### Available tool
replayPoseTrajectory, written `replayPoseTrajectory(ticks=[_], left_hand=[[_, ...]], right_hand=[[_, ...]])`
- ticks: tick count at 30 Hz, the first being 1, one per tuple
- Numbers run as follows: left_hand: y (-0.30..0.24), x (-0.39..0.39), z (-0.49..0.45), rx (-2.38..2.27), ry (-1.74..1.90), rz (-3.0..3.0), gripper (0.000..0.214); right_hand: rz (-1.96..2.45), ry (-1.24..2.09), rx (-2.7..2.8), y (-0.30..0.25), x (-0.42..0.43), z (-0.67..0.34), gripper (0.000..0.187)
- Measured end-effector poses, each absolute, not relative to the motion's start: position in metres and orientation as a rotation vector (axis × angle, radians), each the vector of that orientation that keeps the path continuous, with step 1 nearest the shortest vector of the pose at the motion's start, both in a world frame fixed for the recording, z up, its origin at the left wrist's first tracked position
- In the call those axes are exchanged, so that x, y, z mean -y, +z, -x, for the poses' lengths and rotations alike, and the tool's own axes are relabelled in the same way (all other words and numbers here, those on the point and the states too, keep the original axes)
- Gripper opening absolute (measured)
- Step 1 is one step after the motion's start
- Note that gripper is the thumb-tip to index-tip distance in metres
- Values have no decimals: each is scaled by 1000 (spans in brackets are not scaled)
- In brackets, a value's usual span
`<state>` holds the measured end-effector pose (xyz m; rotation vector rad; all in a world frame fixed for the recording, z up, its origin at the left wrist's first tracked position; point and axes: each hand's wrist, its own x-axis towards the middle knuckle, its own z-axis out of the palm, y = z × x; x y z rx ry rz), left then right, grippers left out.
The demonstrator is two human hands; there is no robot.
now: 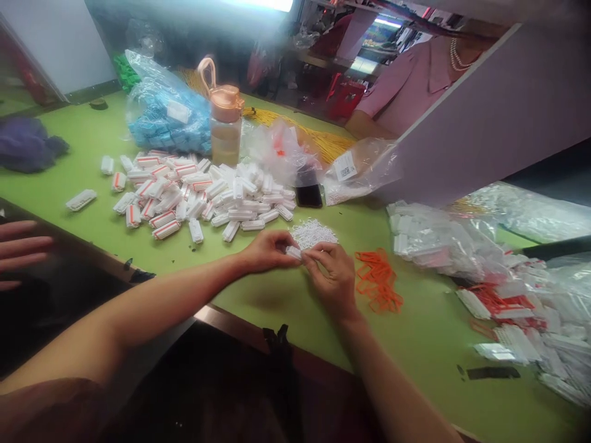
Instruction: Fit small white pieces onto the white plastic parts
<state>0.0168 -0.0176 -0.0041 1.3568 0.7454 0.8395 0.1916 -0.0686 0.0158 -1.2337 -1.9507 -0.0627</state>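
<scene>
My left hand [269, 251] is closed around a small white plastic block [293, 252], holding it just above the green table. My right hand [333, 274] meets it from the other side, fingertips pinched at the block's end; whatever tiny piece they hold is hidden. Right behind both hands lies a heap of tiny white pieces [314, 231]. Beside my right hand is a pile of orange rectangular frames [378, 280]. A large pile of white blocks [203, 191], some with an orange stripe, spreads out behind my left forearm.
A water bottle [226, 123] stands by a bag of blue pieces [168, 117]. A phone [309, 195] lies near clear plastic bags [364, 169]. More white parts in bags [429, 243] sit at right. Another person's hand [23, 252] shows at left; someone in pink [410, 86] is across.
</scene>
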Motion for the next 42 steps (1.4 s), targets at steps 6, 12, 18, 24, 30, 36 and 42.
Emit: replayPoseTrajectory(ticks=[6, 12, 18, 24, 30, 36, 42], left_hand=[[-8, 16, -17, -759, 879, -1305, 40], [-12, 16, -16, -794, 890, -1340, 41], [-5, 17, -16, -805, 851, -1259, 43], [0, 17, -15, -828, 857, -1281, 38], [0, 17, -15, -808, 852, -1236, 40], [-4, 16, -13, -792, 852, -1245, 42], [-2, 16, -14, -789, 850, -1206, 42]], right_hand=[[1193, -511, 2186, 23, 76, -191, 17], [1215, -444, 2177, 14, 77, -188, 21], [1346, 172, 1776, 15, 64, -211, 24], [1779, 419, 1764, 22, 61, -236, 28], [1857, 412, 1980, 32, 66, -226, 22], [1894, 415, 1915, 33, 68, -224, 29], [1844, 358, 1984, 27, 66, -226, 24]])
